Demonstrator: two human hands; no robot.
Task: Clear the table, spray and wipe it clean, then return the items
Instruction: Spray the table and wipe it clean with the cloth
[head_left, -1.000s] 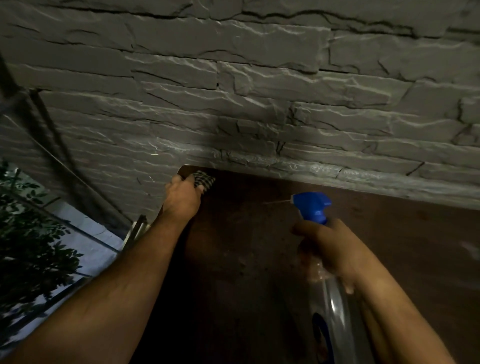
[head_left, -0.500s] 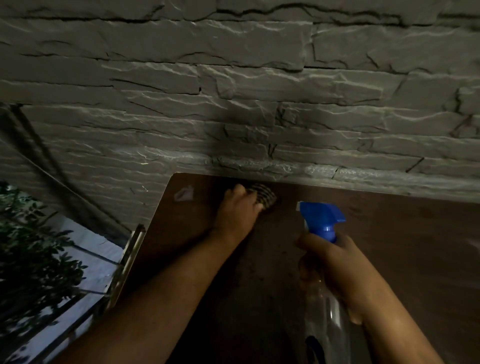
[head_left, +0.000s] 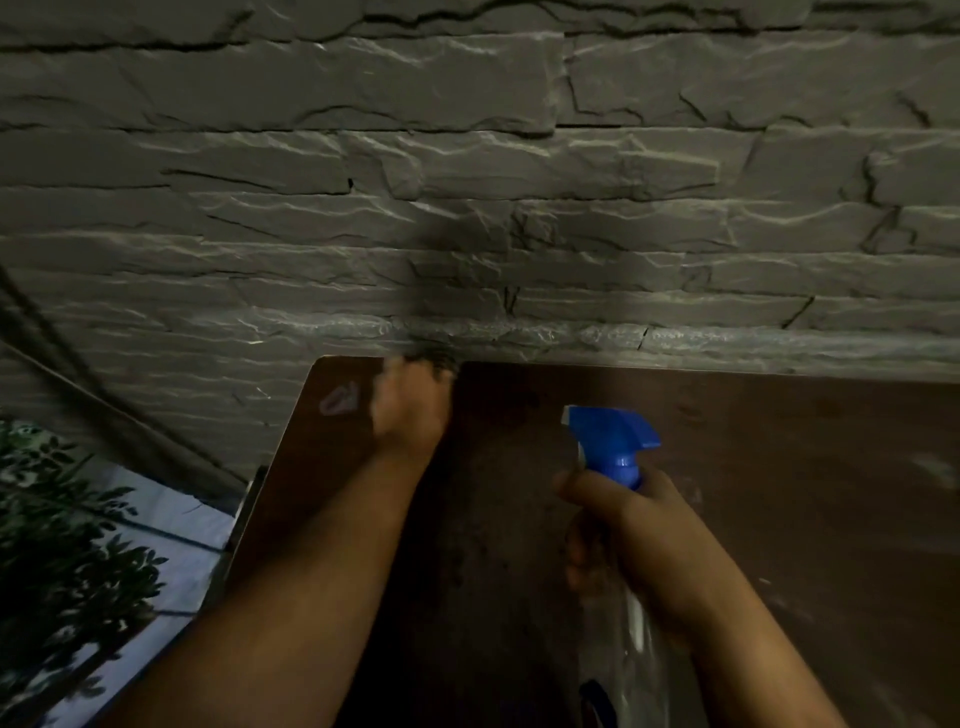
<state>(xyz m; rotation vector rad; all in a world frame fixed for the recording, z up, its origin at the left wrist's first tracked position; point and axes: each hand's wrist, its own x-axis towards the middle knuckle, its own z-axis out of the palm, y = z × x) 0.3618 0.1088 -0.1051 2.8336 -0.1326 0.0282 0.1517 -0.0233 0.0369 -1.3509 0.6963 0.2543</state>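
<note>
Plainly, the fingers of the left hand (head_left: 410, 410) were blurred at the far edge of the dark brown wooden worktop (head_left: 779, 493), bunched over a dark checked cloth (head_left: 439, 361) of which only a smeared scrap showed past the knuckles; they seemed to press or hold it, though the blur left the exact hold unclear. That hand lay near the worktop's far left corner, just beside a pale smudge (head_left: 340, 400) on the wood. Its bare forearm ran back toward the worktop's near left side.

The fingers of the right hand (head_left: 639, 535) were curled round the neck of a clear plastic spray bottle with a blue trigger head (head_left: 613, 441), held above the middle of the worktop, nozzle aimed left toward the other hand. The bottle's clear body ran down under the palm toward the worktop's near edge.

Behind the worktop rose a grey rough stone wall (head_left: 467, 182), touching its far edge. Left of the worktop were a leafy green plant (head_left: 62, 545) and pale floor tiles (head_left: 171, 525).
</note>
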